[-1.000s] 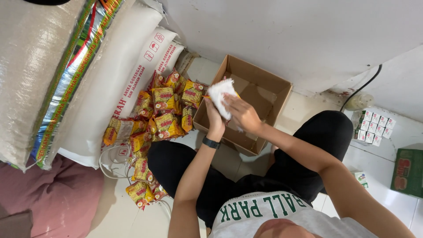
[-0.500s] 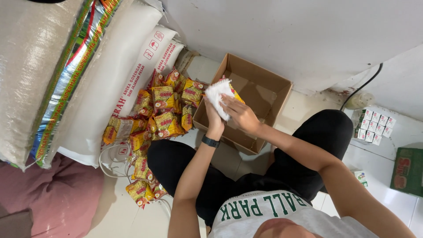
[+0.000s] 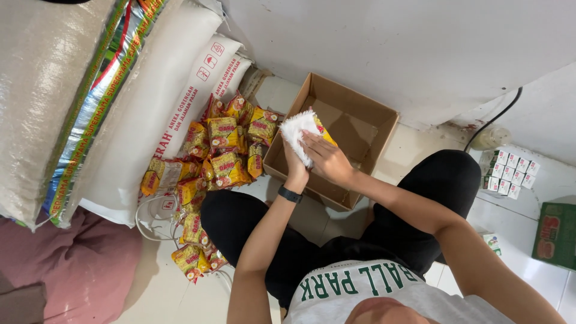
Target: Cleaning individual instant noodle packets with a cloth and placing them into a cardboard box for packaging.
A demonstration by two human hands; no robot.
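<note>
Item: white plastic packet [image 3: 298,133], crinkled, with a yellow-and-red corner showing at its 3 o'clock edge. I saw it held over the open cardboard box [image 3: 360,120], at the box's 9 o'clock rim. Right hand [image 3: 327,159] lay on top, fingers closed on the packet; left hand [image 3: 295,171] gripped it from beneath, fingers mostly hidden. Yellow snack packets [image 3: 225,150] were heaped on the pale tiled floor [image 3: 414,144] at 9 o'clock. Large sacks [image 3: 120,102] leaned beyond them. Small white cartons [image 3: 507,174] stood at 3 o'clock.
</note>
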